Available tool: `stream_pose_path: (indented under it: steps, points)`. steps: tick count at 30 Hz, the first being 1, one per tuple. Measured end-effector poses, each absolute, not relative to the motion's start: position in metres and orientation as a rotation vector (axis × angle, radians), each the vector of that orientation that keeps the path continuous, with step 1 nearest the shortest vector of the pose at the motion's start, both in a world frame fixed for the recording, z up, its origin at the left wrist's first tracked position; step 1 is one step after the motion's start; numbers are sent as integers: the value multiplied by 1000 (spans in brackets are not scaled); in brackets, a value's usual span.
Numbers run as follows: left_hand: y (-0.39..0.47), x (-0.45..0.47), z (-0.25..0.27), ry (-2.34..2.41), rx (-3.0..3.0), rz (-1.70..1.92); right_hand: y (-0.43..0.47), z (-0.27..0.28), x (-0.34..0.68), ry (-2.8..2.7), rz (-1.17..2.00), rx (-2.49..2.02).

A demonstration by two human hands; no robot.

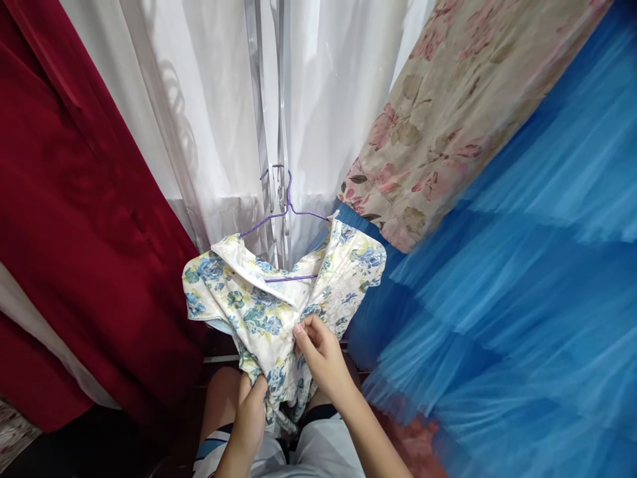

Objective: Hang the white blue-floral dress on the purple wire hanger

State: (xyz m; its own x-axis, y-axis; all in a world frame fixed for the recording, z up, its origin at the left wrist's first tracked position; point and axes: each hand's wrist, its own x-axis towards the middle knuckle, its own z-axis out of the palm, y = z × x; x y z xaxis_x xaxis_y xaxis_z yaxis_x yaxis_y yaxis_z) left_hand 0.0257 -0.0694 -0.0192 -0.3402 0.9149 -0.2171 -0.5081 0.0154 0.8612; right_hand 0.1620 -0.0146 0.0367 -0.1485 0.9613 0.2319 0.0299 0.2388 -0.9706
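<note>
A white dress with blue and yellow flowers (263, 318) hangs in front of me on a purple wire hanger (290, 208). The hanger's hook is on a narrow metal stand. Lower down on the garment's left side, my left hand (251, 405) grips a fold of the cloth, thumb on top. My right hand (321, 348) pinches the fabric at the bottom of the V-shaped neckline between thumb and fingers. The lower part of the garment bunches above my lap, and its end is partly hidden by my hands.
Red cloth (74, 199) hangs at the left. White drapes (209, 86) fall behind the metal stand (281, 119). To the right hang a beige floral fabric (423, 133) and a layered blue tulle skirt (522, 299). My legs and light shorts (318, 445) are below.
</note>
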Motion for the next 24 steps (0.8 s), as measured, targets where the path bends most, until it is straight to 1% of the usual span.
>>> stream_pose_path:
  steps: [4, 7, 10, 12, 13, 14, 16, 18, 22, 24]
  points:
    - [-73, 33, -12, 1166, 512, 1606, -15, 42, 162, -1412, 1130, -982]
    - [-73, 27, -8, 1193, 579, 1699, -19, 47, 167, -1339, 1326, -934]
    - [-71, 11, -4, 1299, 712, 2045, -23, 47, 176, -1216, 1573, -887]
    - [-69, 4, 1, 1382, 848, 2258, -25, 45, 181, -1180, 1623, -882]
    - [-68, 3, 6, 1404, 967, 2262, -25, 44, 183, -1190, 1618, -888]
    - [-66, 5, 10, 1404, 1117, 2178, -26, 44, 184, -1215, 1605, -896]
    - [-59, 15, 19, 1335, 1378, 1885, -27, 45, 184, -1281, 1578, -899]
    - [-50, 28, 25, 1215, 1490, 1641, -29, 46, 184, -1328, 1566, -881]
    - [-34, 44, 21, 1113, 1618, 1517, -27, 45, 187, -1247, 1622, -814]
    - [-33, 46, 18, 1118, 1744, 1526, -22, 43, 191, -1093, 1750, -723]
